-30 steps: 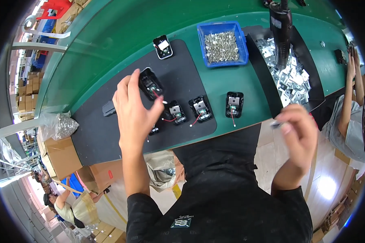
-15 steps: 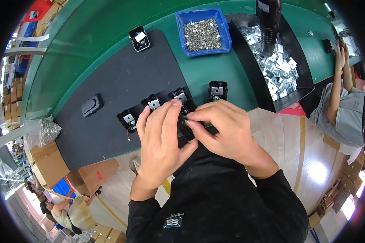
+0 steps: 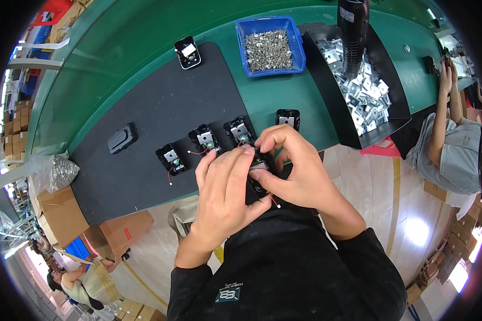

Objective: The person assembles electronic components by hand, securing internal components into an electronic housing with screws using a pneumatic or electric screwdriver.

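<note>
Left hand (image 3: pixel 225 187): grip closed on small black housing (image 3: pixel 260 171), from 9 o'clock
Right hand (image 3: pixel 294 166): fingertips pinched on same housing, from 3 o'clock
Housing: held over near edge of desk (image 3: pixel 284 101), red wire hanging at 6 o'clock
Black mat (image 3: pixel 144 117): row of open housings (image 3: pixel 203 140) at 10 o'clock of hands
Blue tray of screws (image 3: pixel 270 48): at 12 o'clock
</note>
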Motion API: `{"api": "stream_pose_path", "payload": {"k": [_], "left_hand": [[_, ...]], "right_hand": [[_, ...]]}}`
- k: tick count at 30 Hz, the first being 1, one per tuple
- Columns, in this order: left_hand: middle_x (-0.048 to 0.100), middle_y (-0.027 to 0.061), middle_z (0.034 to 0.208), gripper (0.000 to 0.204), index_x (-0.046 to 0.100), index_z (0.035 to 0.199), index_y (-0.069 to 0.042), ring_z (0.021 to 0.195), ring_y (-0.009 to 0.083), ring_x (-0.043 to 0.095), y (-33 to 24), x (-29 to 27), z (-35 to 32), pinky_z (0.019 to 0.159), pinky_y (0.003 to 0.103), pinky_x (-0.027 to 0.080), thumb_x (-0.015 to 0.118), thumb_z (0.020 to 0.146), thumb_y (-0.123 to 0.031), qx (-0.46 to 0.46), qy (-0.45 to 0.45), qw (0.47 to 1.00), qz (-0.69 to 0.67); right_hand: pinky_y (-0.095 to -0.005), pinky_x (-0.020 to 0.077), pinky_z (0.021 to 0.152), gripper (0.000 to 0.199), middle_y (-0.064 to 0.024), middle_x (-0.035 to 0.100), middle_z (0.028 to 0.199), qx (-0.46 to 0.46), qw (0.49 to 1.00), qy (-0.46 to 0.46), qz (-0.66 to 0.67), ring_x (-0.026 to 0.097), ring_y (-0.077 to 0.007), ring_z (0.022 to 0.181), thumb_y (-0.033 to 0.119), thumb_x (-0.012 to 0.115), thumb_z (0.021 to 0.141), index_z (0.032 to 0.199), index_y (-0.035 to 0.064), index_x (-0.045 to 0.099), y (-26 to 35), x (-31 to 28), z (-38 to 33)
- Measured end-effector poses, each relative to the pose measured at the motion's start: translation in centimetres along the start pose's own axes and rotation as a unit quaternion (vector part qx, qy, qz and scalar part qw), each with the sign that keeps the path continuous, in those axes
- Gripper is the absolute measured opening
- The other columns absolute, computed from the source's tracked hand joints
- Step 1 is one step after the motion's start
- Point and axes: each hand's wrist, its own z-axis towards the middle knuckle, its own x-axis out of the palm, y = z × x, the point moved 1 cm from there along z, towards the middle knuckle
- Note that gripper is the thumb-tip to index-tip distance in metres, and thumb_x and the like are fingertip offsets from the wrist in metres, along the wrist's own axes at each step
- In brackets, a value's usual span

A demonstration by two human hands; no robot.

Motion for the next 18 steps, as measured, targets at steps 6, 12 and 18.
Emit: {"api": "stream_pose_path", "payload": {"k": [6,12,18], "left_hand": [[0.061,0.0136,0.119,0.083,0.049,0.125,-0.002,0.109,0.0279,0.059,-0.1,0.0,-0.7,0.102,0.049,0.036,0.083,0.051,-0.020,0.020,-0.021,0.999,-0.026],[0.061,0.0137,0.119,0.087,0.048,0.126,-0.002,0.108,0.0291,0.060,-0.4,0.6,-0.8,0.103,0.050,0.035,0.085,0.050,-0.020,0.031,-0.039,0.999,0.013],[0.061,0.0137,0.116,0.081,0.052,0.124,-0.001,0.104,0.0269,0.060,-0.3,0.3,-0.9,0.102,0.046,0.034,0.085,0.052,-0.021,0.017,-0.047,0.998,-0.029]], "right_hand": [[-0.0246,0.0462,0.061,0.038,-0.0060,0.060,0.104,0.050,0.991,0.040,0.117,0.058,-0.0109,0.084,0.006,0.071,0.077,0.111,0.0033,0.054,-0.9,0.1,-0.2],[-0.0274,0.0480,0.060,0.036,-0.0080,0.063,0.100,0.058,0.994,0.024,0.093,0.059,-0.0140,0.072,0.009,0.072,0.078,0.110,0.0028,0.056,-0.7,0.9,-0.5],[-0.0221,0.0466,0.067,0.035,-0.0079,0.060,0.109,0.135,0.953,0.095,0.255,0.060,-0.0075,0.085,-0.004,0.066,0.081,0.114,0.0006,0.053,-1.1,0.0,-0.5]]}}
